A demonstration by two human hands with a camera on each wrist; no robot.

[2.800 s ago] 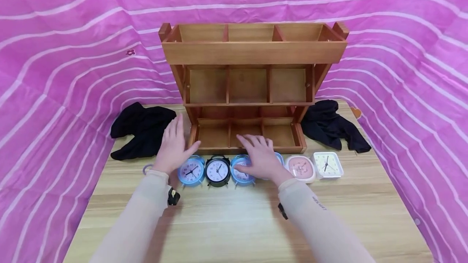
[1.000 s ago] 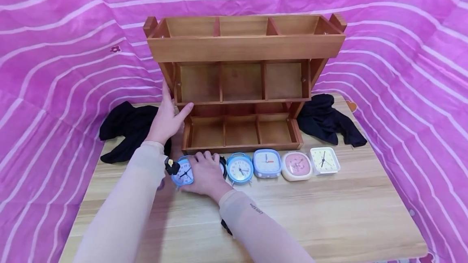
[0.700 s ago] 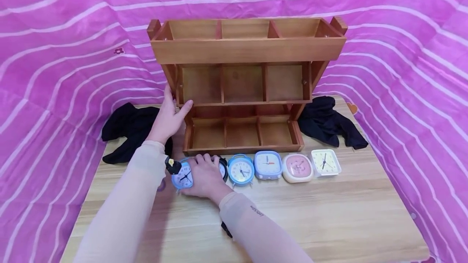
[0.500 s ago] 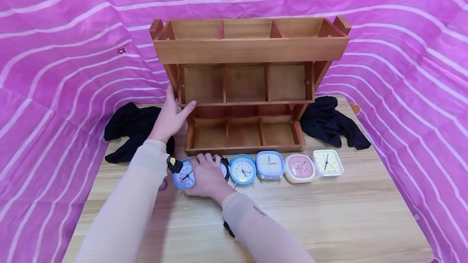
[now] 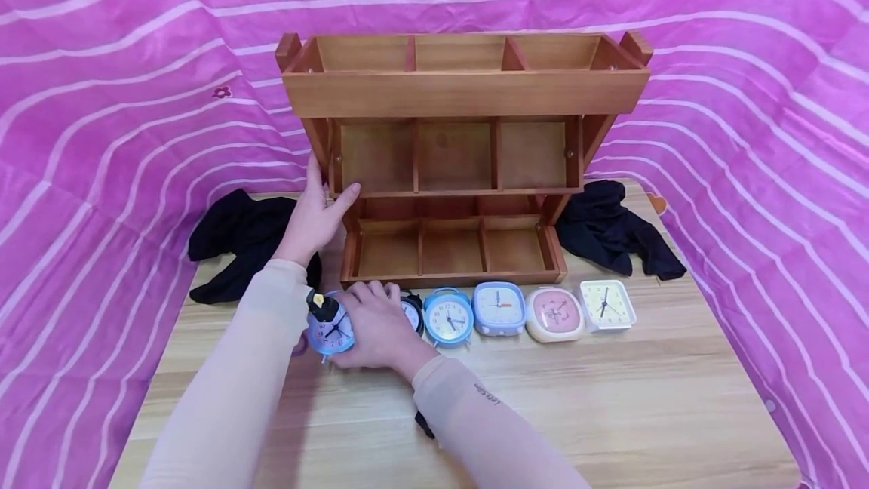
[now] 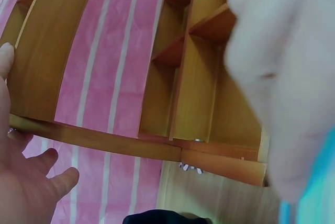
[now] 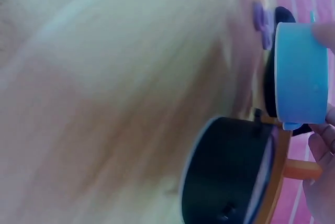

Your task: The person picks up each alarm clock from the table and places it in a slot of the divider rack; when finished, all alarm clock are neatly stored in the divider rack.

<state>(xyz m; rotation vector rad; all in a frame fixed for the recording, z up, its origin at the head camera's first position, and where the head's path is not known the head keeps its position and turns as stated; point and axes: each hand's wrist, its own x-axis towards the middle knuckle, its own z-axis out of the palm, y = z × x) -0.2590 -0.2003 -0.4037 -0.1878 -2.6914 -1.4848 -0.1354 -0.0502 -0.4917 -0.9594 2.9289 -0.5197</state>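
My right hand (image 5: 376, 325) grips the leftmost blue alarm clock (image 5: 330, 327), partly covering its face. In the right wrist view the clock's blue side (image 7: 302, 72) stands between thumb and fingers, slightly off the table. A black alarm clock (image 5: 411, 312), half hidden by that hand, is beside it. My left hand (image 5: 312, 221) touches the left side of the wooden shelf (image 5: 468, 93), thumb out over the middle tier's corner. Seen from the left wrist, its fingers (image 6: 64, 182) are spread along the outside of the side panel.
Rightward along the row stand another blue alarm clock (image 5: 448, 318), a square blue clock (image 5: 498, 309), a pink-faced clock (image 5: 554, 315) and a white square clock (image 5: 606, 306). Black cloths (image 5: 251, 236) flank the shelf. A purple ring (image 7: 263, 24) lies at left. Pink striped fabric surrounds the table.
My right hand has gone from mid-row to the leftmost blue clock, taken hold of it and shifted it slightly left. My left hand has reached the shelf's left side and stayed there.
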